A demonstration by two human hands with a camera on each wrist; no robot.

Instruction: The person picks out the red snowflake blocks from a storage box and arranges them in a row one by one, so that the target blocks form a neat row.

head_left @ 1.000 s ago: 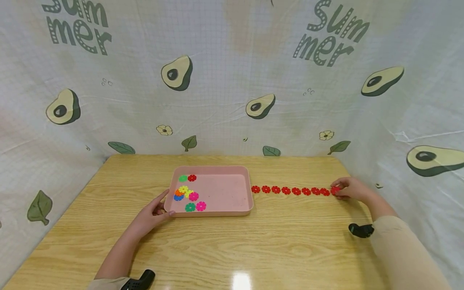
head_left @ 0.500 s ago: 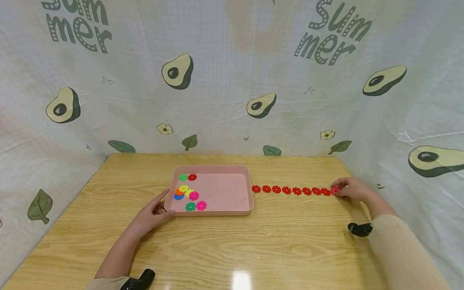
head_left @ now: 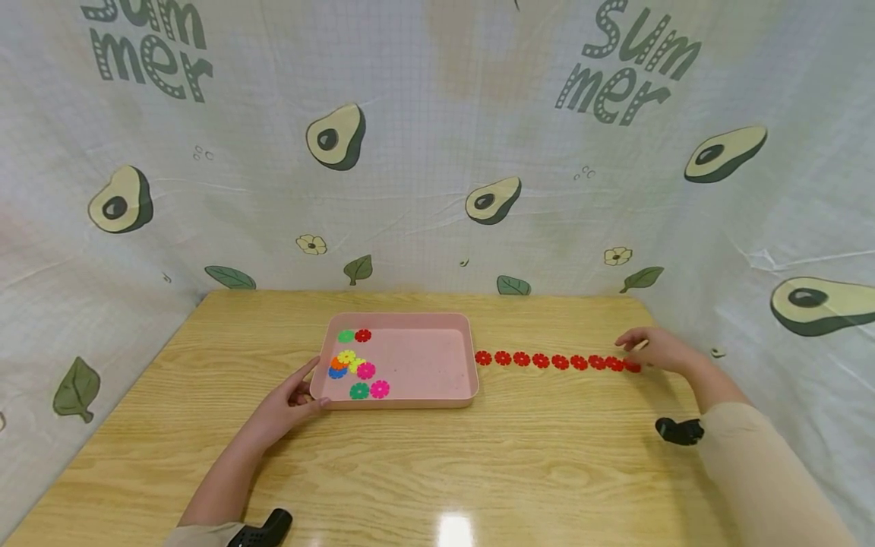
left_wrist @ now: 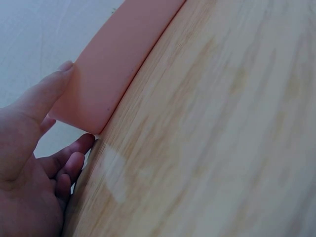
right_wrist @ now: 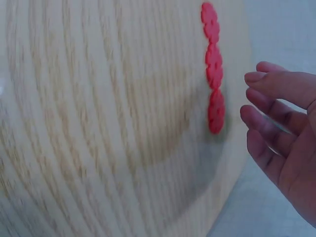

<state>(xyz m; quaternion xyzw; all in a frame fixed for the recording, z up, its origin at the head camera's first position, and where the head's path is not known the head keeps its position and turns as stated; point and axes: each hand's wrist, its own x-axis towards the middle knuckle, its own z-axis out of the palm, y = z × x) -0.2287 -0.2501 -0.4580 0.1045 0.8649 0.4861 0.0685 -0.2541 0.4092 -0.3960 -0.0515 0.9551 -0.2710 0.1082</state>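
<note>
A row of red snowflake-shaped discs (head_left: 540, 361) runs along the table from the pink tray (head_left: 437, 404) toward the right. My right hand (head_left: 656, 351) is above the row's right end with nothing in its fingers. In the right wrist view, the end disc (right_wrist: 216, 111) lies on the wood, apart from the loosely bent fingers (right_wrist: 261, 148). My left hand (head_left: 287, 406) grips the near left corner of the tray, thumb (left_wrist: 49, 89) on its front wall. Inside the tray's left part are several more discs: pink (head_left: 380, 389), green (head_left: 358, 390), yellow, orange, blue and red.
A wooden table (head_left: 437, 456) carries everything. A white cloth printed with avocados (head_left: 492, 201) hangs behind it and along both sides. Each wrist wears a black device (head_left: 680, 431).
My right hand has let go of the red disc at the row's right end and lifted slightly off it. The disc now lies on the table. My left hand and the tray stay put.
</note>
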